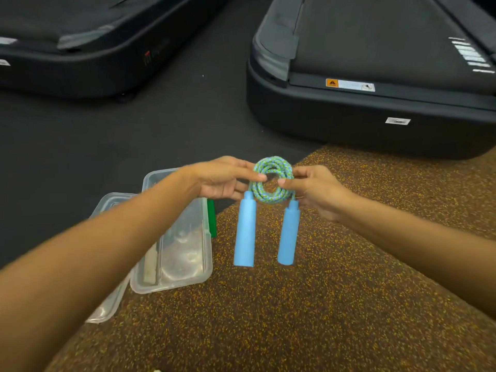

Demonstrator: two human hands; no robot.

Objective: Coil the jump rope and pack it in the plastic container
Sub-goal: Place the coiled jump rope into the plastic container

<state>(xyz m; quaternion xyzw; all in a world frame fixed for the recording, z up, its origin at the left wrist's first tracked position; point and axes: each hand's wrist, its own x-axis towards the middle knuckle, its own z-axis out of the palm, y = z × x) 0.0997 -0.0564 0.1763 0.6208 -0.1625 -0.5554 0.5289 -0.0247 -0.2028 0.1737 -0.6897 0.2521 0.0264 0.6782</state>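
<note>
The jump rope [271,194] is wound into a small blue-green coil held in the air. Its two light blue handles [244,229] hang down side by side below the coil. My left hand [222,178] pinches the coil's left side and my right hand [314,189] pinches its right side. The clear plastic container [177,253] lies open on the floor, down and to the left of the rope, partly under my left forearm. Its clear lid [110,205] lies at its left side.
A green object [212,221] pokes out behind the container's right edge. Two dark treadmill bases [375,114] stand on the black floor ahead. Speckled brown rubber matting [268,318] covers the floor below my hands.
</note>
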